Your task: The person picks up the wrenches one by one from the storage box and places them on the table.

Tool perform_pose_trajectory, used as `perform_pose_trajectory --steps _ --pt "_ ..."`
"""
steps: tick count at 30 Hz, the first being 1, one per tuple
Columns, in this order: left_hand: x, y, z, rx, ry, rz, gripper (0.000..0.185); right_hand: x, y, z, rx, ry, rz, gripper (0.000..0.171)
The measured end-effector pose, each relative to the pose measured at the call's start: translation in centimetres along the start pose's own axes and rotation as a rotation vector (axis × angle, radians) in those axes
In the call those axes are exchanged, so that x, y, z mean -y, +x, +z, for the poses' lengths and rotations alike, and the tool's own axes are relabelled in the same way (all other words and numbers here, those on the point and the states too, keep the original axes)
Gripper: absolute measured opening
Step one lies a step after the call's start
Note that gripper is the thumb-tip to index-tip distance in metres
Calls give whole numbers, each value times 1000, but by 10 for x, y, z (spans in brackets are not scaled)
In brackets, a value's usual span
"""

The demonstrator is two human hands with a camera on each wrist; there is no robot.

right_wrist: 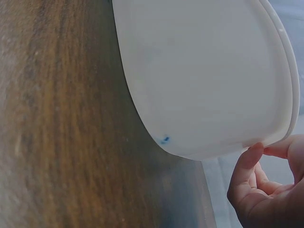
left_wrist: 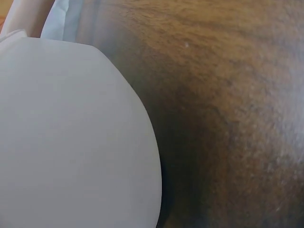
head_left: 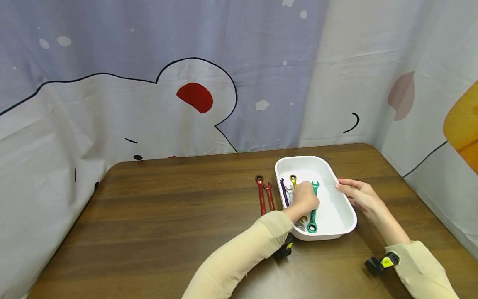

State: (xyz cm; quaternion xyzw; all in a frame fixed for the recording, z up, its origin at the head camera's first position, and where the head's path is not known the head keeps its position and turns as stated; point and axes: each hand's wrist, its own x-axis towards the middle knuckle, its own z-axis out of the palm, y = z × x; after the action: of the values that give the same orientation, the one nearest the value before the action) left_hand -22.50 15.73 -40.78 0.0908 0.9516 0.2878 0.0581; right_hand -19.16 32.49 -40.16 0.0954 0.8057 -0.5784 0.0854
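Note:
A white plastic tray stands on the table with several colored combination wrenches inside. My left hand reaches into it with curled fingers over the middle of a green wrench and appears to grip it; its fingertips are hidden. Just left of that hand lie a yellow wrench, a silver wrench and a purple wrench, partly covered by hand and wrist. My right hand pinches the tray's right rim, thumb and forefinger meeting at its edge in the right wrist view. The left wrist view shows mostly the tray's outer wall.
Outside the tray's left side, a longer red wrench and a shorter red wrench lie side by side on the brown wooden table. A printed curtain hangs along the table's back and right sides.

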Motion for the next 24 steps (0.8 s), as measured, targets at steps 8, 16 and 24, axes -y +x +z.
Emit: perform_pose_trajectory --steps 8,16,24 --pt "4 1 0 8 -85 -13 22 0 0 0 1 -3 2 72" --pt "6 2 2 9 -151 -29 51 0 0 1 -3 -1 5 71" --pt "6 3 1 -1 -139 -24 42 -1 1 1 -5 -3 1 70"
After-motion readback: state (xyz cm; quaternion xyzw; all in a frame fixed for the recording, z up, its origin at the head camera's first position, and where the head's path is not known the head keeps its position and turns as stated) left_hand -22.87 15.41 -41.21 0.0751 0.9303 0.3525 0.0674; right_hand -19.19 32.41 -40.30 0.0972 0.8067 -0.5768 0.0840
